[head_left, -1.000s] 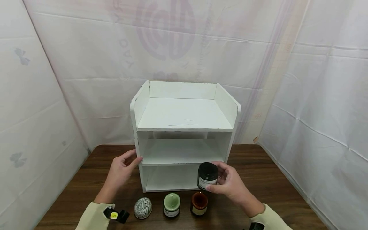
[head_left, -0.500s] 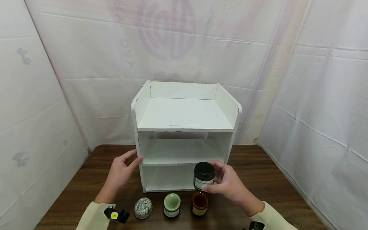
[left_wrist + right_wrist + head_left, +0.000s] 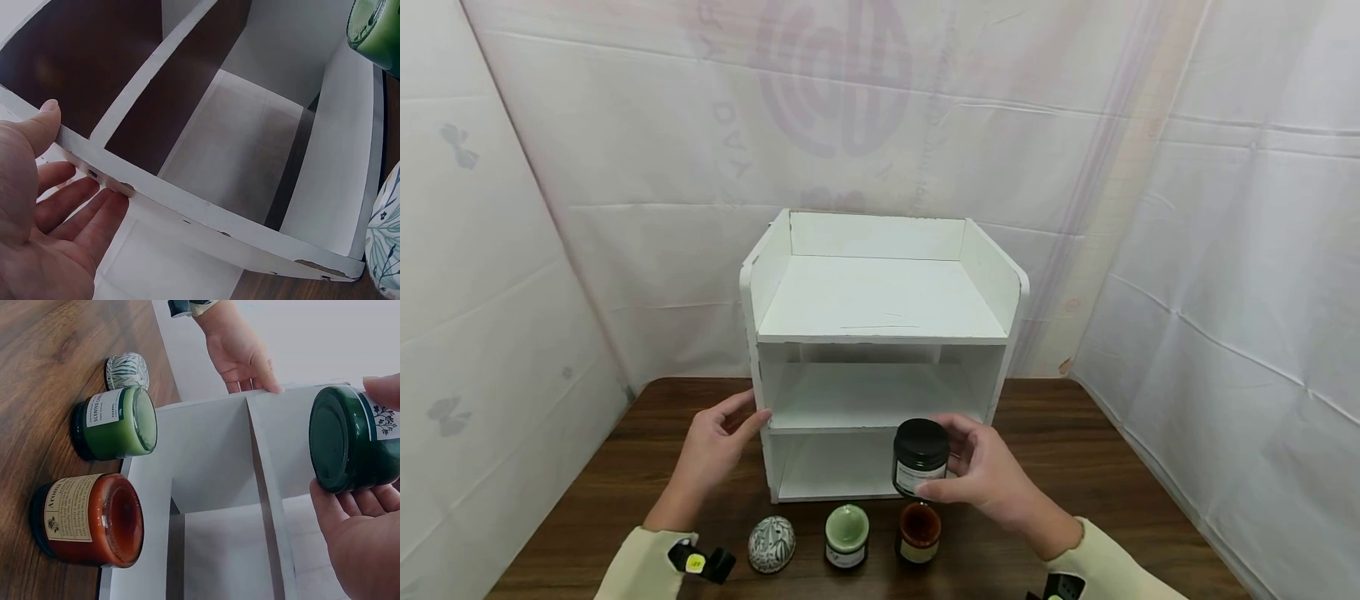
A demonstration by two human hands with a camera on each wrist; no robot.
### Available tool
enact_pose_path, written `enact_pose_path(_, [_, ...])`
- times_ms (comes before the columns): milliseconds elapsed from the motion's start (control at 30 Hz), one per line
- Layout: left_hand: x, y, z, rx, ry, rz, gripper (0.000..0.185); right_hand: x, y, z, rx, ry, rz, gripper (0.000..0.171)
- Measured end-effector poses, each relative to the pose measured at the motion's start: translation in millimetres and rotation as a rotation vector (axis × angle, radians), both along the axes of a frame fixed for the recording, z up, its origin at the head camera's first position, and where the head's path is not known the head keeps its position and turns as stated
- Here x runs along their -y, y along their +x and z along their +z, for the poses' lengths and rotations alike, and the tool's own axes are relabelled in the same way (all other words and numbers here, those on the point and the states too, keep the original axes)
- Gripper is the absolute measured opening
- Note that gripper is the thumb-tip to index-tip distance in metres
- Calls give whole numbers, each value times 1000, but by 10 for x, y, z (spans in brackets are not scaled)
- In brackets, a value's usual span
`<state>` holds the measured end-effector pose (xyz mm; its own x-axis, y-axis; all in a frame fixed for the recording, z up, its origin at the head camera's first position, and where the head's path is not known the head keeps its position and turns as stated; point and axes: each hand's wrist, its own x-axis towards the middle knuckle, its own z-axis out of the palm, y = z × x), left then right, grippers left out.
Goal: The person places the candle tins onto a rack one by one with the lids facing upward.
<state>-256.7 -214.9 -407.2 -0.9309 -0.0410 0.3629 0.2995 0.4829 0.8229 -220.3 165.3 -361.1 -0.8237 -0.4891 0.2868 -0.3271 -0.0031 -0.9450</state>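
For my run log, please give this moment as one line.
right hand: holds dark jar | left hand: steadies white shelf

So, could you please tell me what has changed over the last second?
The right hand, holding the dark green lidded glass jar, has carried it leftward in front of the white three-tier shelf unit. The left hand stays on the shelf's left side panel; the patterned egg, green candle and amber candle have not moved.
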Motion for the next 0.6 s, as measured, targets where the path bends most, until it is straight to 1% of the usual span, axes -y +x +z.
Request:
enact_pose_path(367, [-10, 31, 39, 17, 27, -24, 54, 84, 18, 119, -8, 9, 25, 68])
enact_pose_path(600, [-13, 21, 38, 10, 23, -21, 54, 122, 11, 187, -42, 2, 61, 65])
